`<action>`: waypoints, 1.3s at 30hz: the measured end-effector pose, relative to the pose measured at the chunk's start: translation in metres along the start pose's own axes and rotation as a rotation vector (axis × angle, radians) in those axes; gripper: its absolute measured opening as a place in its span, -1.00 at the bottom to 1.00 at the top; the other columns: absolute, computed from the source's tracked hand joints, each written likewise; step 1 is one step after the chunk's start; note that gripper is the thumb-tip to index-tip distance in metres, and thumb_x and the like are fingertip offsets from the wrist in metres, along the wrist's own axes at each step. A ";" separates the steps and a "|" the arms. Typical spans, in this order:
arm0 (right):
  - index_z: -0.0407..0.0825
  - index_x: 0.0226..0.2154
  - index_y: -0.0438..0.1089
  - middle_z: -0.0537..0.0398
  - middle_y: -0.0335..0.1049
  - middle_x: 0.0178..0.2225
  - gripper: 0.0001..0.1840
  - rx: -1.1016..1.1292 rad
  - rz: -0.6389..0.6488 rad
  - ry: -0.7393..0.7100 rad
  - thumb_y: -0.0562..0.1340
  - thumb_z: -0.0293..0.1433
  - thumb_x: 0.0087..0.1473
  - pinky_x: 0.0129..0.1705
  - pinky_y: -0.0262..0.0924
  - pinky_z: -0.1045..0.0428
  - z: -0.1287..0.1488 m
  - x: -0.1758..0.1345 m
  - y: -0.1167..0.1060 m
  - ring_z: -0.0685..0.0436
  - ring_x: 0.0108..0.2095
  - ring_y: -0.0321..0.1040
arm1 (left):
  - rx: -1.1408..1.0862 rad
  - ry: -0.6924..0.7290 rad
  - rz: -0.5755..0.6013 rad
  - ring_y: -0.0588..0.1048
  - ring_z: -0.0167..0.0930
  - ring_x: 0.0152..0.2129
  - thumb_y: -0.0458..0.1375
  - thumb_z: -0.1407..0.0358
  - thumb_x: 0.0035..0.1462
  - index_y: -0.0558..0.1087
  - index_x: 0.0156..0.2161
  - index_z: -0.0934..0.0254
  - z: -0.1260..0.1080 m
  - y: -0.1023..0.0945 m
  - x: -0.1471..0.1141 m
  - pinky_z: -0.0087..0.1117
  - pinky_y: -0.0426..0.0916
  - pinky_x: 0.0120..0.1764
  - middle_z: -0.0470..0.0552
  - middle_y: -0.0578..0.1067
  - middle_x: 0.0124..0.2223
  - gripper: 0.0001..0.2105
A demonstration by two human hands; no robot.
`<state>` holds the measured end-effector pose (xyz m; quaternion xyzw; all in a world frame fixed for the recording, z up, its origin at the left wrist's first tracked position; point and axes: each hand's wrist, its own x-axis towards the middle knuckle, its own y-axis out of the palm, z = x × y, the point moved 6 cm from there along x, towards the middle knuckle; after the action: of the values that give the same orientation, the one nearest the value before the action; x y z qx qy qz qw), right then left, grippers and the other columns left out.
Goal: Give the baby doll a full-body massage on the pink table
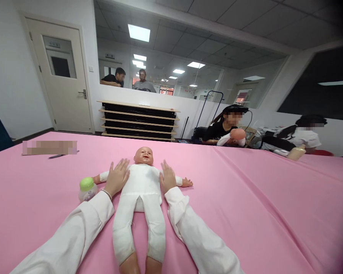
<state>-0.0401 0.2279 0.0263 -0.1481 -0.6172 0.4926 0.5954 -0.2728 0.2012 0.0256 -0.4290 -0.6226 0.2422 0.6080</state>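
Observation:
A baby doll (143, 180) with a white cloth body lies on its back, head away from me and arms spread. My left hand (117, 177) is at the doll's side on the left of the view, over its upper arm, fingers stretched out. On the other side my right hand (167, 176) rests against the doll's chest and arm, its fingers also extended. Neither hand grips anything. Close to my left wrist stands a jar with a green lid (87, 188), partly behind my sleeve.
A pink sheet (231, 213) covers the table, with folds on the right. A dark pen-like object (60, 155) lies at the far left near a blurred patch. Across the table, a person (224, 127) is beside another doll (238, 134); a pale bottle (296, 152) stands farther right.

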 end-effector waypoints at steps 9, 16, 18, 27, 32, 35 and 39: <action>0.04 0.13 0.10 0.04 0.09 0.16 -0.51 -0.005 0.326 0.051 -0.10 -0.23 0.18 0.18 -0.17 -0.18 -0.008 -0.011 0.021 -0.14 0.17 0.00 | 0.003 0.024 0.193 0.15 -0.26 0.13 -0.25 0.16 0.21 0.13 0.18 0.15 0.016 0.019 -0.007 -0.10 -0.02 0.10 0.01 0.23 0.18 -0.54; -0.13 -0.07 0.36 -0.16 0.23 0.06 -0.56 -0.308 0.156 0.307 -0.05 -0.27 0.16 0.17 -0.44 -0.32 -0.048 -0.017 -0.001 -0.34 0.17 -0.05 | 0.212 -0.193 0.092 0.16 -0.15 0.11 -0.22 0.21 0.18 0.29 0.07 0.31 0.037 0.005 -0.014 0.02 -0.11 0.11 0.15 0.38 0.05 -0.55; -0.17 -0.08 0.36 -0.19 0.17 0.09 -0.54 -0.369 0.097 0.396 -0.07 -0.29 0.16 0.16 -0.48 -0.34 -0.059 -0.017 -0.009 -0.37 0.19 -0.12 | 0.245 -0.272 0.049 0.10 -0.11 0.14 -0.20 0.22 0.16 0.30 0.06 0.41 0.042 0.001 -0.015 0.06 -0.17 0.11 0.24 0.36 0.06 -0.54; -0.11 0.18 -0.03 -0.04 -0.27 0.26 -0.44 0.093 0.175 0.117 -0.10 -0.30 0.15 0.21 -0.33 -0.27 0.009 0.007 -0.022 -0.17 0.26 -0.32 | -0.375 -0.020 0.121 -0.10 -0.33 0.22 -0.22 0.09 0.21 -0.05 0.24 0.34 -0.029 -0.028 -0.011 -0.18 -0.10 0.19 0.06 -0.04 0.28 -0.44; -0.01 0.21 -0.12 -0.02 -0.29 0.26 -0.41 0.321 0.455 -0.175 -0.08 -0.20 0.16 0.19 -0.41 -0.35 0.072 -0.015 -0.009 -0.17 0.27 -0.34 | -0.499 0.246 0.456 -0.11 -0.27 0.22 -0.17 -0.03 0.15 -0.09 0.25 0.16 -0.071 -0.022 -0.048 -0.04 -0.18 0.19 0.01 -0.08 0.29 -0.39; -0.06 0.23 -0.21 -0.06 -0.26 0.26 -0.32 0.351 0.623 -0.195 -0.03 -0.17 0.14 0.19 -0.39 -0.35 0.086 -0.033 -0.004 -0.19 0.27 -0.37 | -0.480 0.241 0.462 -0.10 -0.26 0.22 -0.15 -0.04 0.14 -0.06 0.24 0.12 -0.073 -0.018 -0.058 -0.01 -0.20 0.18 -0.01 -0.09 0.29 -0.40; -0.08 0.24 -0.27 -0.10 -0.39 0.27 -0.19 0.301 0.633 -0.267 0.06 -0.12 0.06 0.19 -0.42 -0.33 0.094 -0.050 -0.014 -0.23 0.27 -0.45 | -0.495 0.140 0.403 -0.10 -0.32 0.22 -0.21 0.03 0.20 0.01 0.22 0.10 -0.068 -0.015 -0.061 -0.04 -0.19 0.19 -0.06 -0.01 0.27 -0.49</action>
<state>-0.1047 0.1425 0.0255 -0.1769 -0.5339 0.7523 0.3432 -0.2170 0.1285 0.0141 -0.6941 -0.5218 0.1689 0.4662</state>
